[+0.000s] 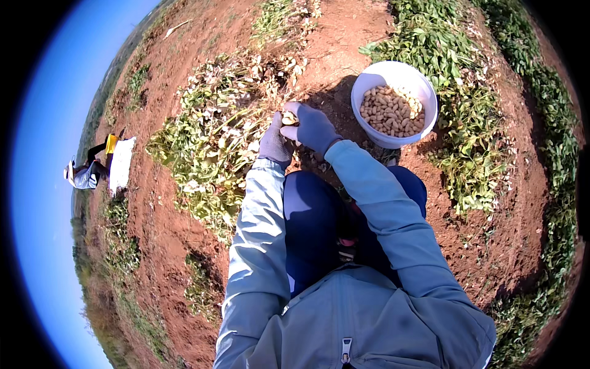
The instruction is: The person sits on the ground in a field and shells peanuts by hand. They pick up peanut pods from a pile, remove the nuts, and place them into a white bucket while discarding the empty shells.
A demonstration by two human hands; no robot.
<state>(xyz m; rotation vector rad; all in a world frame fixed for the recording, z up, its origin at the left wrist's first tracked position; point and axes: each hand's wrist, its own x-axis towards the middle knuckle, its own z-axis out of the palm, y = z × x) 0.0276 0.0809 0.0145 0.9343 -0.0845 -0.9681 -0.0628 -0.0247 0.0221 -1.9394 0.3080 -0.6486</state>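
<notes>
My right hand (313, 127), in a grey-purple glove, has its thumb and fingers closed on peanut pods (289, 118). Close against them is my left hand (276, 144), in a matching glove; whether its fingers also grip something cannot be told. Both hands are over the right edge of a heap of pulled peanut plants (216, 133) with yellowing leaves and dry stems. Right of my hands a white plastic bucket (392, 143) stands on the soil, partly filled with unshelled peanuts (389, 110).
My bent knees (306, 203) are just below my hands. More peanut plants (470, 152) lie in a row right of the bucket. Reddish soil (341, 27) runs between rows. Far left, a person (85, 175) in a hat is beside a white sack (121, 163) and a yellow container (111, 144).
</notes>
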